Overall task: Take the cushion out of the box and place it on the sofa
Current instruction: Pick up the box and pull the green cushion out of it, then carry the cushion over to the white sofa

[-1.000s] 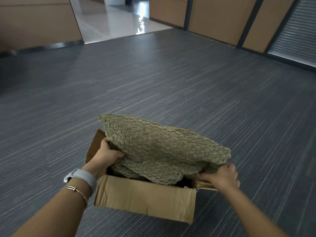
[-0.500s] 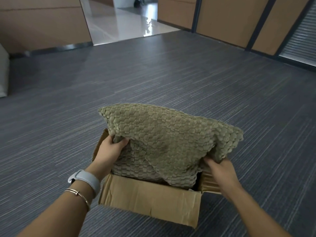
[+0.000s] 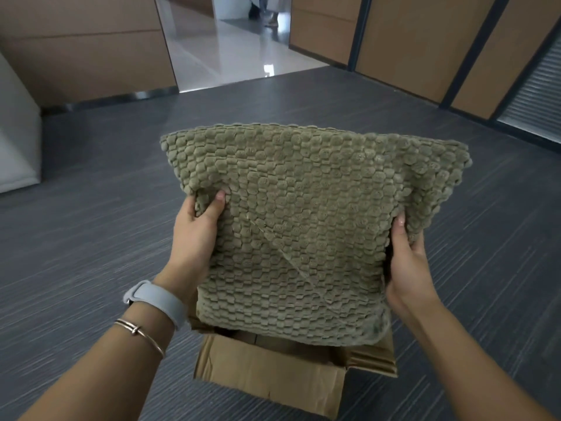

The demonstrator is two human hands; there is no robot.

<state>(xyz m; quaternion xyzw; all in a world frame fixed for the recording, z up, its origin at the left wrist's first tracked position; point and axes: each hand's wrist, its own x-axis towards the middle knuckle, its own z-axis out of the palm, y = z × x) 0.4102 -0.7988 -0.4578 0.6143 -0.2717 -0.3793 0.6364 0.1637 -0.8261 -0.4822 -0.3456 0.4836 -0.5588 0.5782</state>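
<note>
An olive-green cushion (image 3: 306, 214) with a bumpy woven texture hangs upright in the air above an open brown cardboard box (image 3: 270, 378) on the carpet. My left hand (image 3: 195, 235) grips the cushion's left edge, thumb on the front. My right hand (image 3: 408, 265) grips its right edge. The cushion's bottom edge is just above the box opening and hides most of the inside.
Dark grey striped carpet (image 3: 91, 253) lies all around. A pale grey piece of furniture (image 3: 16, 141) stands at the far left. Brown wall panels (image 3: 425, 41) line the back and right. A doorway opens onto a glossy floor (image 3: 230, 47), where a person's feet show.
Both hands have lifted the cushion up out of the box; it was folded half inside and now hangs flat and upright above it. The view has tilted upward.
</note>
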